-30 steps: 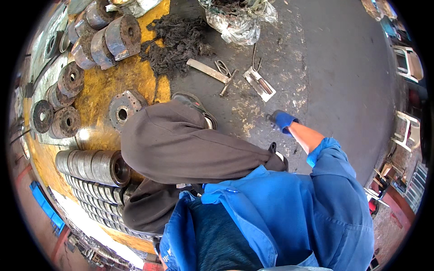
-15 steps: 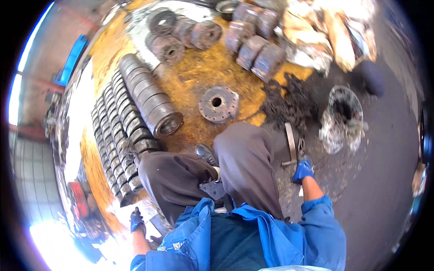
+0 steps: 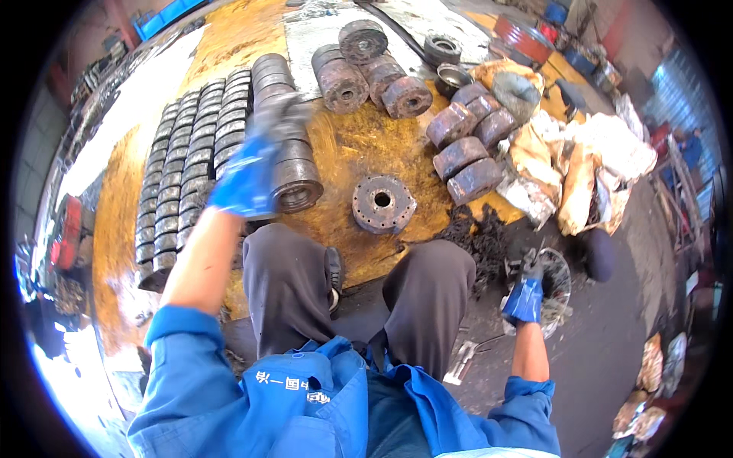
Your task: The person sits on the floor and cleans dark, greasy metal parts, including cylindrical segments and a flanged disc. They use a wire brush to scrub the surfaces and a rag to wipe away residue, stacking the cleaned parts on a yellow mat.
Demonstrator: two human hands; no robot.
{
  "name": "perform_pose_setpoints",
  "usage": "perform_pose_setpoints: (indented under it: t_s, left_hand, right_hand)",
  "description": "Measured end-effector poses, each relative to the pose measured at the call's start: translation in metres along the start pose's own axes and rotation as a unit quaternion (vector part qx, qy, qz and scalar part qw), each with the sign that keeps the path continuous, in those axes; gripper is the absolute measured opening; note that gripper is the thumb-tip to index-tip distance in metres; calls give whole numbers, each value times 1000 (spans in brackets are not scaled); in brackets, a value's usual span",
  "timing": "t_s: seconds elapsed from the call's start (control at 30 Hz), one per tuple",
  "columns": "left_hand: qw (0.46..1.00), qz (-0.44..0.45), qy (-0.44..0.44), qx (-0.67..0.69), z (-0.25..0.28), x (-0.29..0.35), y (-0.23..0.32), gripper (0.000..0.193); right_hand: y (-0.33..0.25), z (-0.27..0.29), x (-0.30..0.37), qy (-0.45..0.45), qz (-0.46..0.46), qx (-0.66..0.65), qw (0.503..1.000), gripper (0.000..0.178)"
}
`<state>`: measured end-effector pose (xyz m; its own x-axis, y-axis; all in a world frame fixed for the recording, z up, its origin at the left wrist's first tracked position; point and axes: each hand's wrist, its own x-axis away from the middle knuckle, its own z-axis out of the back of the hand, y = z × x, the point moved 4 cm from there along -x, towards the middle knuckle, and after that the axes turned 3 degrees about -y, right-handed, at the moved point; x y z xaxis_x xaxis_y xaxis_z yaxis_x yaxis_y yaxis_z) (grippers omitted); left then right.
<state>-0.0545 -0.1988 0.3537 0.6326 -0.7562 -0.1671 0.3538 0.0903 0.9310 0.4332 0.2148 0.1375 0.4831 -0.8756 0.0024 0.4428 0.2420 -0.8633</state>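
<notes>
Head view: the blue-gloved left hand (image 3: 248, 179), fingers spread wide, has risen from lower left toward the rusty steel rings (image 3: 294, 164), while the right hand (image 3: 525, 299) grips dark debris beside the plastic-lined bucket (image 3: 561, 286).

Both hands wear gloves that are bright blue at the back and dark grey at the fingers, the left hand (image 3: 256, 164) and the right hand (image 3: 525, 294) alike, and the jacket sleeves (image 3: 191, 374) are the same strong blue, while the trousers (image 3: 427, 294) are dark brown-grey. The stacked metal rings (image 3: 195, 164) are dull steel grey with darker grimy bands, the flanged disc (image 3: 383, 204) and the cylinders (image 3: 466, 145) behind it are rust-brown and grey, and the floor (image 3: 343, 149) under them is stained ochre yellow. The heap of fibres (image 3: 477, 237) is black, the pavement (image 3: 603, 359) is dark grey, and the crumpled bags (image 3: 580, 172) are white and tan.
</notes>
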Motion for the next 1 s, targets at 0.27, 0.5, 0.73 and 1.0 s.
perform_pose_setpoints:
  t_s: [0.27,0.5,0.73,1.0]
  left_hand:
    - [968,37,-202,145,-191,-89,7,44]
    - [944,273,-109,152,-172,-123,-48,21]
    - [939,202,38,275,-81,-98,-47,26]
    - [783,202,117,577,-50,-107,-91,19]
  right_hand:
    - [-292,-159,-90,-61,299,334,892,34]
    - [-208,-275,-151,-181,169,180,952,29]
    - [-289,-331,-100,-306,269,-47,912,25]
    - [-333,-292,-83,-154,418,-49,894,71]
